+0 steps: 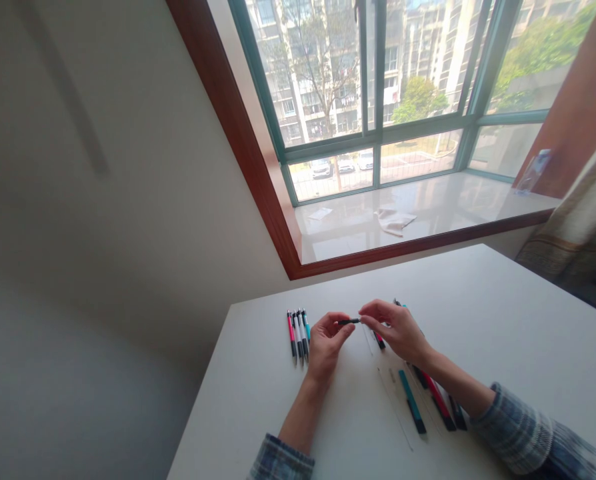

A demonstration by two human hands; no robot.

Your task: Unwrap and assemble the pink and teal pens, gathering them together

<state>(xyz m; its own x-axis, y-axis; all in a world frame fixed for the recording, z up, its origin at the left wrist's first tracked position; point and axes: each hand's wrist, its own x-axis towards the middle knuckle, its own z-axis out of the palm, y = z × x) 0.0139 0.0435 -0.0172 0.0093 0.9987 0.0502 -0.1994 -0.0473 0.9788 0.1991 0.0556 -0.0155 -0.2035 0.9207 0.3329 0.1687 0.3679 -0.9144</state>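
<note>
Between the fingertips of my left hand (324, 347) is a short black pen part (349, 322), held nearly level. My right hand (397, 331) pinches at its right end, where a small light piece shows; I cannot make out exactly what that is. Just left of my left hand, several assembled click pens (298, 337) in red, white and teal lie side by side. Under and below my right hand are loose pen parts: a teal and black barrel (412, 401), a red and black barrel (438, 400), and a thin refill (396, 410). My right hand and forearm hide some of them.
A white table (248, 400) carries all the parts, with its far edge near the wall. Beyond it is a window sill (338, 237) with a crumpled cloth (394, 221) and a clear bottle (532, 173). A curtain (568, 233) hangs at the right.
</note>
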